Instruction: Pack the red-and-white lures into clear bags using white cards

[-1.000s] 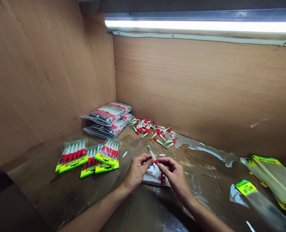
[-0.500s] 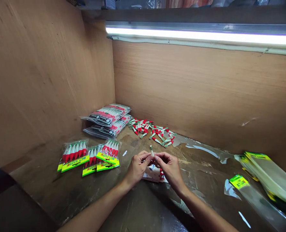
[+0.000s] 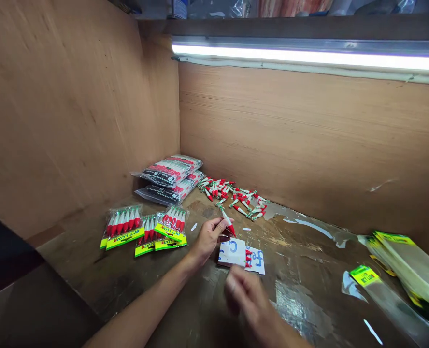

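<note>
Between thumb and fingers, my left hand (image 3: 207,240) pinches a red-and-white fishing lure (image 3: 227,221), tilted with its green-and-white hook end up and red tip down. Just below the lure lies a white block (image 3: 231,251) with blue handwriting, and several red lure tips (image 3: 248,259) show in a gap in it. My right hand (image 3: 247,295) is nearer to me, in front of the block and apart from the lure. Motion blurs its fingers, so I cannot make out whether they hold anything. Behind my left hand is a loose pile of similar lures (image 3: 241,209).
Packed lures with yellow BCT LURE labels (image 3: 125,239) lie at the left. Two stacked bags of lures (image 3: 164,176) sit in the back corner. At the right are a stack of clear packets (image 3: 403,256) and a single packet (image 3: 366,276). Wooden walls (image 3: 290,130) enclose the bench.
My right hand has let go of the lure and moved down toward me. The lure, still in my left hand, now points red tip down. The block is uncovered, and the view has shifted slightly.
</note>
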`<state>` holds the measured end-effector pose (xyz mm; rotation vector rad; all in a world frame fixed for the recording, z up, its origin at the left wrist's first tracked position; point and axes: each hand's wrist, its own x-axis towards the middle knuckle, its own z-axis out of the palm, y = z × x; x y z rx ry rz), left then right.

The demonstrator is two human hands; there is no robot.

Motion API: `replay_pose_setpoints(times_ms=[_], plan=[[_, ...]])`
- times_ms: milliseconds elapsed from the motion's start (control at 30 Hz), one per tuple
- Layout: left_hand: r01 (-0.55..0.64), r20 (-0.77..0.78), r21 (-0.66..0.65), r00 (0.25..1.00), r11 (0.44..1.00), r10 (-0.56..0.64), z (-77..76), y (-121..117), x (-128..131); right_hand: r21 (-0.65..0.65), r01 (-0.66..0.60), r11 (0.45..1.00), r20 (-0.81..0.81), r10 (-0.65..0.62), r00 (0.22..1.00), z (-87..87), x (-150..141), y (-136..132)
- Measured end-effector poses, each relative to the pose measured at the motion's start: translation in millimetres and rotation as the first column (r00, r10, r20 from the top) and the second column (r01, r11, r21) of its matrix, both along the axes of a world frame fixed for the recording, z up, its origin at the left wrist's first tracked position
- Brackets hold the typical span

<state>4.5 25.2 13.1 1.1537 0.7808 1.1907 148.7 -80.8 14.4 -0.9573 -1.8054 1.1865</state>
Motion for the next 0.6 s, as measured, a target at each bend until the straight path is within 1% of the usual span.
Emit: replay_pose_setpoints(times_ms=[33,67,133,167,233,267,300,333,367,400,433,467,500,533,567,600], plan=[[0.002,0.014,-0.004,1.000,1.000,-0.002,0.2,0.8,-1.7,0.057,-0.208,0.976,0.091,0.202,0.975,-4.9,-9.7,-12.2],[0.003,0.031,-0.010,1.000,1.000,-0.003,0.5,1.0,-3.1,0.073,-0.353,0.933,0.157,0.339,0.928,-8.0,-18.4,-22.0],[0.003,0.057,-0.016,0.998,1.000,-0.002,1.6,0.1,-4.7,0.100,-0.505,0.857,0.221,0.476,0.851,-6.2,-28.2,-31.9],[0.001,0.064,-0.016,0.998,1.000,0.000,2.2,-0.7,-5.0,0.113,-0.512,0.852,0.243,0.476,0.845,-1.0,-27.7,-31.3],[-0.004,0.071,-0.014,0.997,1.000,0.005,3.7,-2.3,-5.3,0.144,-0.472,0.870,0.351,0.401,0.846,14.4,-15.4,-19.9],[-0.007,0.070,-0.011,0.998,1.000,0.007,4.6,-3.0,-5.4,0.174,-0.359,0.917,0.419,0.261,0.870,22.2,-4.9,-10.4],[-0.010,0.068,-0.004,0.998,1.000,0.011,5.6,-3.7,-5.5,0.183,-0.261,0.948,0.491,0.142,0.860,28.4,6.9,0.6],[-0.016,0.063,0.006,0.998,1.000,0.015,6.6,-4.3,-5.6,0.199,-0.177,0.964,0.534,0.044,0.844,32.4,19.0,12.3],[-0.018,0.052,0.020,0.998,1.000,0.017,7.4,-4.9,-5.6,0.215,-0.080,0.973,0.541,-0.050,0.840,33.7,30.2,23.8],[-0.017,0.038,0.036,0.999,0.999,0.015,8.1,-5.6,-5.3,0.206,0.010,0.979,0.501,-0.114,0.858,32.4,39.8,34.3],[-0.010,0.018,0.054,1.000,0.998,0.009,8.5,-6.3,-4.8,0.157,0.084,0.984,0.415,-0.143,0.898,28.9,47.2,43.3],[0.003,-0.006,0.071,1.000,0.997,-0.003,8.6,-7.1,-3.8,0.064,0.138,0.988,0.298,-0.151,0.943,23.9,52.5,50.4],[0.018,-0.035,0.089,0.999,0.996,-0.015,8.3,-7.9,-2.5,-0.062,0.154,0.986,0.158,-0.142,0.977,18.1,55.5,55.4],[0.032,-0.068,0.113,0.997,0.993,-0.024,7.7,-8.6,-0.8,-0.191,0.132,0.973,0.019,-0.131,0.991,12.2,56.8,58.6],[0.043,-0.103,0.146,0.994,0.988,-0.028,6.9,-9.2,1.2,-0.296,0.091,0.951,-0.096,-0.124,0.988,6.7,56.6,60.3],[0.050,-0.138,0.183,0.990,0.982,-0.024,5.8,-9.5,3.3,-0.366,0.053,0.929,-0.178,-0.126,0.976,2.0,55.6,61.1]])
